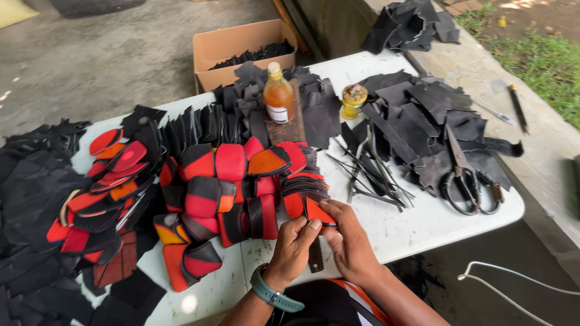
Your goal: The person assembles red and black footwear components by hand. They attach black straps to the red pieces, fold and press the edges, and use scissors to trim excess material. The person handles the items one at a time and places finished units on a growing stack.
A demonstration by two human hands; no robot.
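Note:
My left hand (294, 246) and my right hand (350, 241) meet at the near edge of a white table (423, 226). Together they pinch a small red, orange and black leather piece (317, 212) from both sides. A dark strip with a toothed edge (315, 253) hangs down between the hands. A teal watch is on my left wrist. Just beyond the hands lies a heap of red, orange and black stitched leather pieces (229, 181).
Black leather offcuts (423, 121) cover the table's far right, with scissors (462, 175) on them. An orange liquid bottle (278, 93), a small jar (353, 100) and thin black strips (368, 172) stand mid-table. A cardboard box (241, 48) sits behind. A white cable (513, 284) lies at right.

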